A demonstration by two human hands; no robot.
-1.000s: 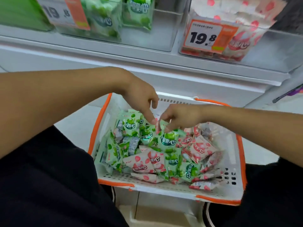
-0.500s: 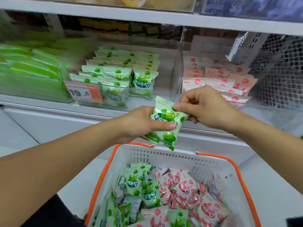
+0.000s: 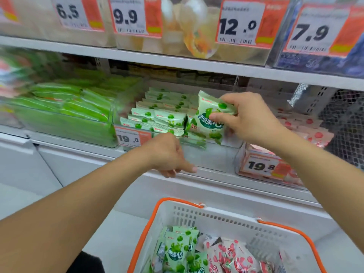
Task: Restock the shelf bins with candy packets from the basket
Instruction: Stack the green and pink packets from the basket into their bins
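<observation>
Right hand (image 3: 254, 119) pinching green candy packet (image 3: 211, 117) over clear bin (image 3: 214, 154); left hand (image 3: 167, 154) below it, loosely curled, holding nothing.

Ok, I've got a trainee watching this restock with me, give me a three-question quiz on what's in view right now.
1. True or false: the right hand holds a green candy packet at the clear bin of green packets.
2. Which price tag is on that bin's front? A) 6.5 B) 19.8 C) 12.0
3. Fill in: the basket below holds green packets and ______ packets.

Key: 1 true. 2 B, the 19.8 tag. 3 pink; the pink packets lie right of the green ones. The left hand holds nothing.
</observation>
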